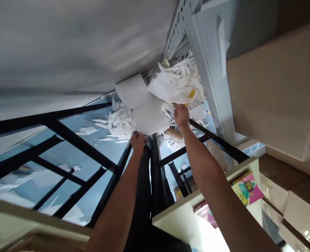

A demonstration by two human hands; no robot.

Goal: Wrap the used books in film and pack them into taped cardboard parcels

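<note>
The view looks steeply down with both my arms stretched toward the floor. My left hand [138,141] is closed on the lower edge of a white sheet of paper [149,115]. My right hand [181,115] is closed on another white sheet [168,89] that bears a small yellow tag [192,93]. Both sheets hang over a heap of white folded paper pieces [120,124] spread on the blue floor [97,136]. My dark trouser legs [151,175] run down between my arms.
A black metal frame [73,140] with crossbars stands over the floor at left and centre. A large grey surface [65,42] fills the upper left. A grey slotted metal upright [204,70] stands at right, beside cream shelving [270,87] with colourful packets [245,187].
</note>
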